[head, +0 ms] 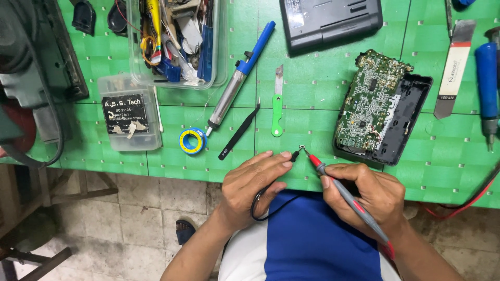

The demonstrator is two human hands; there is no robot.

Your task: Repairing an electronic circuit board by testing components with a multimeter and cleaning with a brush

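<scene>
The left hand [259, 181] is being held palm down at the near edge of the green tabletop [312, 83], its fingers closed around a black probe [295, 155] whose black lead is looping back under the wrist. The right hand [367, 191] is being held beside it, fingers wrapped in a pen grip around a red probe [333, 179], the grey shaft of which is running back over the palm toward the forearm. Both probe tips are being brought together at a tiny metal part [302, 148] lying on the tabletop just beyond the fingertips; whether they are touching it cannot be told.

Just beyond the right hand, an opened black casing [409, 122] with a green circuit board [367, 101] tilted out of it is being kept on the tabletop. Farther left, green-handled knife [277, 104], black tweezers [239, 132], a blue-handled desoldering pump [240, 75] and a small blue and yellow solder spool [192, 141] are being laid out in a row. A clear plastic tub [174, 41] of mixed tools and a small clear box [128, 112] are being kept at the far left. A worn tiled floor [130, 208] is being seen below the tabletop edge.
</scene>
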